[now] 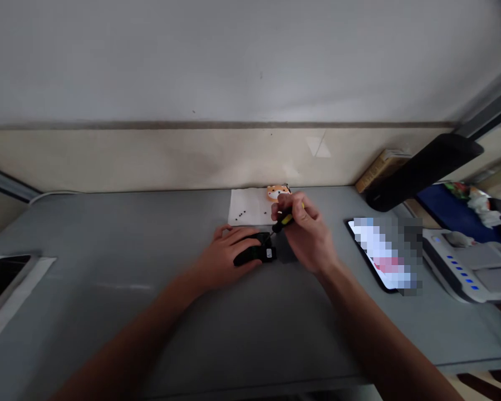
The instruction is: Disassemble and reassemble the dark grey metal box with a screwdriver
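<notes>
A small black device (249, 255) with a white label lies on the grey table (171, 223). My left hand (230, 255) rests over its left part, fingers wrapped along its edges. In my right hand (304, 228) is a black and yellow screwdriver (286, 219), gripped by the handle and slanting down to the left. Its tip is at the device's upper right part; whether it sits in a screw is too small to tell. Behind the device, several tiny dark screws (240, 215) lie on a white sheet (249, 201), with an orange and white animal-faced item (276, 192) at its back right.
On the right are a tablet or phone (373, 256) with a blurred screen, a white power strip (455, 264), a black cylinder (426, 171) and a book (382, 167). A dark-screened device (4, 278) lies far left. A wall (171, 159) borders the table's back.
</notes>
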A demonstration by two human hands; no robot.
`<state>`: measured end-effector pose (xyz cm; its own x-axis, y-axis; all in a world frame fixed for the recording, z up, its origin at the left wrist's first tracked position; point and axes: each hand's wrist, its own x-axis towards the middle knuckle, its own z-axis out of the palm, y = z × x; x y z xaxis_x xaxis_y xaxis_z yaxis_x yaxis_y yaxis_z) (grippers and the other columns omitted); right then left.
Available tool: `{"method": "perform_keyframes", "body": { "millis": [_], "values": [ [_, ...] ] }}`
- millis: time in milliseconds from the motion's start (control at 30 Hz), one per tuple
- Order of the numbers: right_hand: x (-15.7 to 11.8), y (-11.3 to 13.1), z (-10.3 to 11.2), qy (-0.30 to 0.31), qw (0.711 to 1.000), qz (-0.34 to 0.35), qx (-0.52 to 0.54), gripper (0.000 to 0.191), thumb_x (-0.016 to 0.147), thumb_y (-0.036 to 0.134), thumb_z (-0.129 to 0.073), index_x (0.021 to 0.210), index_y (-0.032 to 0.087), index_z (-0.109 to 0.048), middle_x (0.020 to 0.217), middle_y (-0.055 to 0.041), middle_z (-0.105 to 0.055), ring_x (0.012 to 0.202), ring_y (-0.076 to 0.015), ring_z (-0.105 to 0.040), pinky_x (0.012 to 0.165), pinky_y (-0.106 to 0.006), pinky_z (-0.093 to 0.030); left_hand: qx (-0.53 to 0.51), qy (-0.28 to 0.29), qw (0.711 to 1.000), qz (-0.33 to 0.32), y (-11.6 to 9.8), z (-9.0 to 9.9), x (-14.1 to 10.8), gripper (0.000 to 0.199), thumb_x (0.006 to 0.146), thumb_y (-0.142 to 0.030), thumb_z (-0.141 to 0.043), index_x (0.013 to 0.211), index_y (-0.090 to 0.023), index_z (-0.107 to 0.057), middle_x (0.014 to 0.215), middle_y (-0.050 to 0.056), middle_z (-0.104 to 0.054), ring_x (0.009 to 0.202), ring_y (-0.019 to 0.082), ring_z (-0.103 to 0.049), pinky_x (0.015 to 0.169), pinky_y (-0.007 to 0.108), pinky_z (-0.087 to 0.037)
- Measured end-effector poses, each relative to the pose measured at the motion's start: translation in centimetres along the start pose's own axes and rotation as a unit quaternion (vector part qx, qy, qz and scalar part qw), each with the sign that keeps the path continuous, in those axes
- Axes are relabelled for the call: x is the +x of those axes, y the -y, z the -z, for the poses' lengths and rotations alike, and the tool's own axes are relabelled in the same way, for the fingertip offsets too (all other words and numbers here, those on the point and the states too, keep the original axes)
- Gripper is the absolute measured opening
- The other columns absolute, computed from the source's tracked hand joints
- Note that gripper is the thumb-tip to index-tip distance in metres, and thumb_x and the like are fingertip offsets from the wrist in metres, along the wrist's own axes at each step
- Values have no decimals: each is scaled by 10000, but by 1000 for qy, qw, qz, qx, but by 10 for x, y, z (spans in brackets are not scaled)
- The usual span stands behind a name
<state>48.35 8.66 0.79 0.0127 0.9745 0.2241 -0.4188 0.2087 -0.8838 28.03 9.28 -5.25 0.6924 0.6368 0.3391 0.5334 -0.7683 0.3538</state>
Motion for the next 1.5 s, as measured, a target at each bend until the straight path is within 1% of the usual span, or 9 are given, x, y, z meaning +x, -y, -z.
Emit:
{"method": "perform_keyframes", "body": {
  "millis": [133, 233, 367, 533, 867, 1067, 1233, 1367, 1500],
  "values": [
    [-2, -4, 1, -2, 999, 3, -47, 512, 792, 591, -792, 735, 243, -421, 805, 28, -626, 593, -108, -581, 600, -296, -483, -9, 11, 1000, 12, -2, 2, 1, 185, 1007, -380, -585, 1120, -250, -655, 1335, 71, -699, 1235, 267, -656, 1094, 496, -415],
    [0, -6, 2, 0, 997, 28, -78, 490, 834, 635, -727, 758, 255, -427, 606, 73, -500, 487, -99, -481, 515, -278, -407, -15, 25, 999, 28, -4, 3, 2, 179, 997, -378, -601, 1099, -235, -635, 1324, 79, -703, 1243, 276, -648, 1121, 516, -394],
    [4, -6, 4, -14, 1000, -2, -25, 532, 888, 790, -494, 874, 262, -563, 678, 29, -481, 568, -139, -504, 571, -322, -466, -14, 31, 999, 23, -4, 2, 2, 228, 1014, -392, -573, 1177, -244, -632, 1366, 93, -680, 1281, 268, -623, 1146, 508, -381],
    [7, -4, 9, 6, 1000, -11, -28, 458, 900, 704, -583, 813, 256, -539, 829, -7, -521, 724, -162, -580, 713, -345, -522, -3, 19, 1000, 8, -2, 0, 1, 250, 1034, -408, -544, 1190, -249, -657, 1398, 95, -657, 1296, 264, -611, 1134, 489, -398],
    [5, -8, 3, 12, 1000, 9, 6, 440, 888, 693, -611, 795, 276, -510, 759, 11, -410, 656, -156, -429, 591, -307, -449, -6, 18, 1000, 11, -3, -1, 1, 240, 1015, -380, -588, 1203, -253, -669, 1382, 83, -667, 1272, 271, -624, 1140, 492, -389],
    [5, -2, 7, 19, 999, -32, 12, 374, 887, 631, -655, 852, 264, -593, 812, -8, -514, 710, -161, -515, 669, -334, -480, 0, 3, 1000, 0, -3, -1, 1, 210, 1006, -357, -607, 1181, -254, -659, 1356, 79, -684, 1250, 276, -644, 1100, 493, -417],
    [3, 2, 18, 40, 999, -24, -8, 456, 775, 536, -834, 774, 251, -479, 771, 32, -570, 676, -132, -555, 663, -306, -463, 0, -1, 1000, -5, -3, 0, 1, 216, 1001, -350, -617, 1183, -244, -666, 1358, 86, -685, 1250, 263, -646, 1107, 471, -410],
    [3, 1, 18, 31, 997, -17, -67, 448, 862, 576, -735, 761, 251, -444, 635, 66, -459, 569, -110, -481, 593, -284, -418, -3, 11, 1000, 4, -4, 2, 1, 219, 1004, -334, -614, 1196, -245, -672, 1381, 86, -674, 1276, 251, -631, 1116, 458, -399],
    [5, 3, 14, 20, 998, -11, -63, 487, 857, 753, -600, 830, 269, -546, 662, 39, -444, 576, -137, -467, 584, -314, -440, -8, 6, 1000, 0, -4, 1, 1, 217, 1001, -344, -623, 1184, -237, -674, 1378, 81, -674, 1256, 256, -642, 1109, 472, -406]
  ]
}}
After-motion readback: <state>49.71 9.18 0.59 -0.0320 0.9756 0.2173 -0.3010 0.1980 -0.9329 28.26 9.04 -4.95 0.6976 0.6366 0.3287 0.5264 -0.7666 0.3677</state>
